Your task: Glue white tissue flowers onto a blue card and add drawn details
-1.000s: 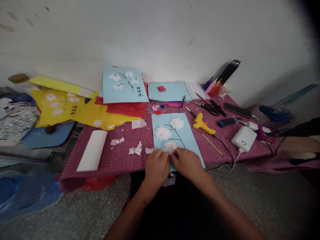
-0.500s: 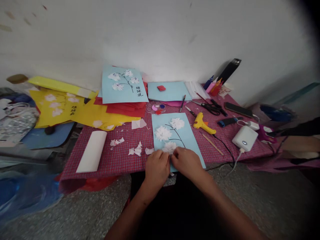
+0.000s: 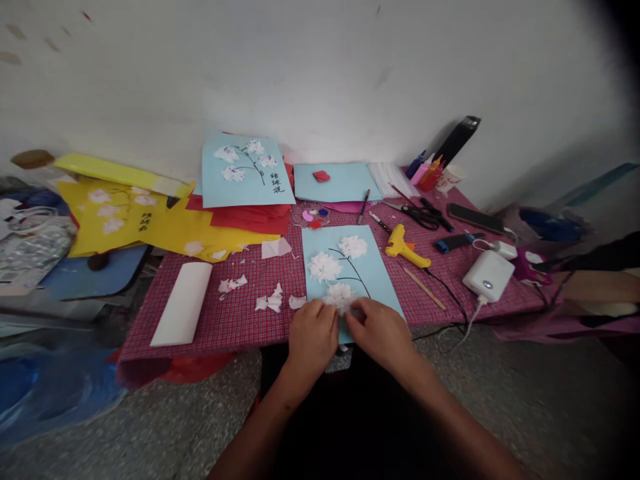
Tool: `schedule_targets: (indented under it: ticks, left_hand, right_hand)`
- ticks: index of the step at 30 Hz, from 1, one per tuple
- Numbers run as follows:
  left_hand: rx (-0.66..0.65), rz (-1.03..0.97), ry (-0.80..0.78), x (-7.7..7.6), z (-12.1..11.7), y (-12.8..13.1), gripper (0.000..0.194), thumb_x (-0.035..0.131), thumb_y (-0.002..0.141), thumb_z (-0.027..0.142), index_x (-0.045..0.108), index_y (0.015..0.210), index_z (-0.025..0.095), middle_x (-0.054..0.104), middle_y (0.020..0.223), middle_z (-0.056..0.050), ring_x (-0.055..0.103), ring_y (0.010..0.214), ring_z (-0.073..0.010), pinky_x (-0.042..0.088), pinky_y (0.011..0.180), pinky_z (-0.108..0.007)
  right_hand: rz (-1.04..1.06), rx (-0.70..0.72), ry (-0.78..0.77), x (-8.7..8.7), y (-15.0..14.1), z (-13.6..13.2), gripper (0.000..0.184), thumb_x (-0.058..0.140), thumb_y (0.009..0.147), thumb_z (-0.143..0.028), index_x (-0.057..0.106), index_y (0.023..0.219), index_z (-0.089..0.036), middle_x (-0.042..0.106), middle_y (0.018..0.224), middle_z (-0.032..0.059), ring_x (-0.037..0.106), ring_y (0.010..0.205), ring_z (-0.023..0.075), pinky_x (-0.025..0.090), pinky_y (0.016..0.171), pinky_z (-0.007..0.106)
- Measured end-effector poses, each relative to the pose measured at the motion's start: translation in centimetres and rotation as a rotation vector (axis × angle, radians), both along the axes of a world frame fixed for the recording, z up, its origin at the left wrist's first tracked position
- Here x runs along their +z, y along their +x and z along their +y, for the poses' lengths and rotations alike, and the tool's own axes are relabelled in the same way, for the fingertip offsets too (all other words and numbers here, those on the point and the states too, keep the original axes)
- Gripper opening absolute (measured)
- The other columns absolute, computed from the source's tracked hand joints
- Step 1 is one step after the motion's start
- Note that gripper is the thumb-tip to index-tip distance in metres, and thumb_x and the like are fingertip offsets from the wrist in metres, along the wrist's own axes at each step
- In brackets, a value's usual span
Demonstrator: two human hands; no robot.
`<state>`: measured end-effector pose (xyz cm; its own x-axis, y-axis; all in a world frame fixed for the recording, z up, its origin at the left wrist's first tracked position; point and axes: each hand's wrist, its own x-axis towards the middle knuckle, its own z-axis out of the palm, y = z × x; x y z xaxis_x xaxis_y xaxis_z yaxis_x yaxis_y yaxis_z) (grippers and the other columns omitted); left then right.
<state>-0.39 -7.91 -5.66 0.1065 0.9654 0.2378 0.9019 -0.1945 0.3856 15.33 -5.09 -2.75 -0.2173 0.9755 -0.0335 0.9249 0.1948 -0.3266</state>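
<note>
Around the lower centre of the frame, a ruffled white paper flower [image 3: 339,295] is lying on a pale blue rectangular paper sheet [image 3: 377,273]. The person's bare left hand [image 3: 314,330] and right hand [image 3: 377,327] are resting at its near edge, fingers curling inward; with the fingertips partly hidden, I cannot tell whether either is pinching it. It is looking light, soft and easily crushed or torn, and its outer rim is probably offering the safest place for a loose fingertip hold. Two similar white flowers [image 3: 325,267] are crowding the space above. Left of the sheet, torn white paper scraps [image 3: 271,299] are littering a reddish checked tablecloth [image 3: 250,327]; toward the right, a yellow plastic glue gun [image 3: 406,248] and a thin wooden stick [image 3: 425,289] are lying near the sheet's edge.
</note>
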Motion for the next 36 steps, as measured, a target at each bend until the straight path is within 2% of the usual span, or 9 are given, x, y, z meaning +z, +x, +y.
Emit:
schedule_targets:
  ticks: [5, 9, 12, 18, 28, 32, 36]
  left_hand:
    - [0.001, -0.025, 0.029, -0.1, 0.0, 0.1, 0.013, 0.054, 0.096, 0.024, 0.065, 0.088, 0.022, 0.061, 0.085, -0.004, 0.056, 0.085, -0.0216, 0.043, 0.075, -0.035]
    - [0.007, -0.059, 0.04, -0.2, -0.1, 0.0, 0.011, 0.055, 0.094, 0.021, 0.065, 0.097, 0.022, 0.063, 0.089, -0.004, 0.057, 0.087, -0.0223, 0.044, 0.076, -0.036]
    - [0.008, -0.099, 0.036, -0.3, -0.2, 0.0, 0.016, 0.056, 0.09, 0.016, 0.062, 0.104, 0.021, 0.064, 0.092, -0.004, 0.057, 0.089, -0.0224, 0.045, 0.078, -0.035]
    - [0.003, -0.107, 0.018, -0.2, -0.3, -0.2, 0.01, 0.055, 0.088, 0.013, 0.057, 0.083, 0.021, 0.06, 0.084, -0.004, 0.055, 0.083, -0.0215, 0.044, 0.074, -0.035]
    - [-0.068, -0.093, 0.004, 0.2, -0.4, -0.4, 0.016, 0.053, 0.086, 0.011, 0.064, 0.089, 0.021, 0.06, 0.09, -0.005, 0.056, 0.088, -0.0221, 0.045, 0.079, -0.036]
    - [-0.077, -0.083, -0.002, 0.2, -0.4, -0.4, 0.018, 0.054, 0.087, 0.012, 0.066, 0.097, 0.021, 0.061, 0.093, -0.006, 0.056, 0.09, -0.0229, 0.047, 0.081, -0.037]
    - [-0.11, -0.108, 0.008, 0.2, -0.5, -0.7, 0.025, 0.052, 0.09, 0.013, 0.065, 0.109, 0.021, 0.063, 0.099, -0.006, 0.057, 0.095, -0.0226, 0.048, 0.086, -0.037]
  right_hand:
    - [0.102, 0.025, 0.064, -0.4, 1.7, -1.0, 0.018, 0.058, 0.091, -0.034, 0.065, 0.098, -0.019, 0.07, 0.085, 0.0039, 0.066, 0.077, 0.0201, 0.043, 0.07, 0.03]
    - [0.076, 0.039, 0.1, -0.4, 1.1, -1.1, 0.016, 0.057, 0.091, -0.033, 0.065, 0.096, -0.019, 0.068, 0.091, 0.0059, 0.065, 0.08, 0.0207, 0.043, 0.07, 0.03]
    - [0.039, 0.033, 0.096, -0.3, 0.3, -0.9, 0.017, 0.057, 0.091, -0.034, 0.064, 0.096, -0.02, 0.068, 0.093, 0.0068, 0.065, 0.081, 0.021, 0.043, 0.07, 0.029]
    - [-0.008, -0.021, 0.067, -0.6, -0.5, -0.6, 0.02, 0.059, 0.09, -0.038, 0.066, 0.093, -0.019, 0.07, 0.09, 0.007, 0.066, 0.081, 0.0219, 0.041, 0.068, 0.03]
    - [-0.044, 0.006, 0.066, -0.9, -1.2, -0.1, 0.02, 0.054, 0.093, -0.031, 0.065, 0.081, -0.02, 0.071, 0.083, 0.0052, 0.066, 0.075, 0.02, 0.037, 0.062, 0.029]
    - [0.069, 0.03, 0.067, -0.7, -0.1, -0.1, 0.02, 0.054, 0.094, -0.032, 0.066, 0.084, -0.02, 0.071, 0.083, 0.0047, 0.066, 0.078, 0.0202, 0.041, 0.066, 0.029]
    - [0.251, -0.008, 0.058, -0.6, 2.6, -0.1, 0.022, 0.054, 0.094, -0.036, 0.066, 0.084, -0.02, 0.07, 0.08, 0.0037, 0.065, 0.074, 0.019, 0.044, 0.067, 0.028]
